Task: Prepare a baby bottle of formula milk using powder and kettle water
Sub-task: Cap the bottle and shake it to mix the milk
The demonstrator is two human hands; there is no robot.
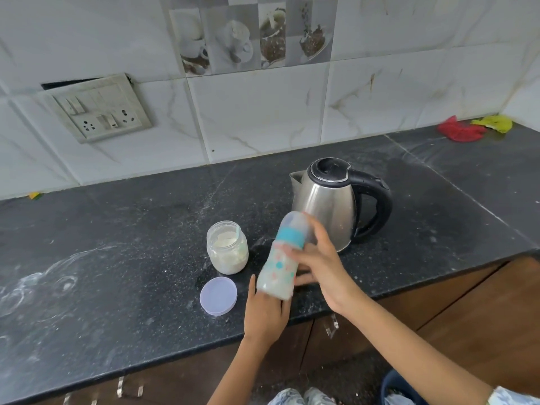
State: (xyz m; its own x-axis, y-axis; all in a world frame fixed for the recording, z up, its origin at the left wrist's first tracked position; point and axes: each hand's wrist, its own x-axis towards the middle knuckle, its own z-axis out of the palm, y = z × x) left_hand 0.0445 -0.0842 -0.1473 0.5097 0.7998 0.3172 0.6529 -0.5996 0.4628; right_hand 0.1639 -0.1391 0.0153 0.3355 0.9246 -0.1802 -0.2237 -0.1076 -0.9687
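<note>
The left hand [264,312] cupped the base of the bottle [282,260] from below, fingers curled under it. The right hand [321,264] wrapped the bottle's middle from the right — both forearms reached up toward it.

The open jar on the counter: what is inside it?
The jar holds pale powder, with a teal scoop handle leaning at its rim. The scoop's bowl is buried in powder, unseen.

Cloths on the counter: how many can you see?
2. A red cloth and a yellow cloth lie side by side in the far right corner of the counter. More could lie outside the frame.
</note>
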